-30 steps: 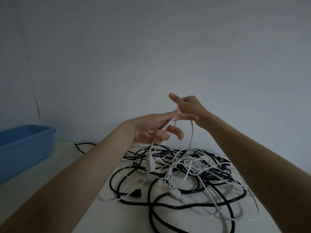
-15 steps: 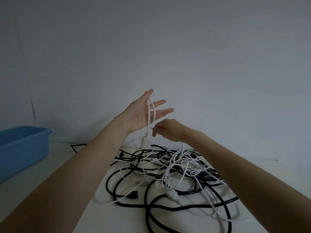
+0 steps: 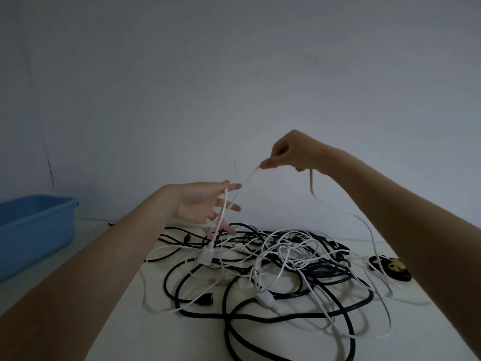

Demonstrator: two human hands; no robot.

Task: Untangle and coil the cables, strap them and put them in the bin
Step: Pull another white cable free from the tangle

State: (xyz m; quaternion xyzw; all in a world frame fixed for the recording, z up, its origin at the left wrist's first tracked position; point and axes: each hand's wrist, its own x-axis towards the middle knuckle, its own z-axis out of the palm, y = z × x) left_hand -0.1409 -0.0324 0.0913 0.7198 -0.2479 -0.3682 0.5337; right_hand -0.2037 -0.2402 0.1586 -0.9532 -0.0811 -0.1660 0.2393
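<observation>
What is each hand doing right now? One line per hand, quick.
Left hand: open, fingers spread, white cable looped around them.
Right hand: closed, pinching the same white cable.

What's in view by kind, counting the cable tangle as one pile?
Bin: 1
Cable pile: 1 (black and white, too tangled to count singly)
Black-and-yellow item: 1 (too small to identify)
Hands: 2 (left hand open, right hand pinching a white cable)
Total: 5
</observation>
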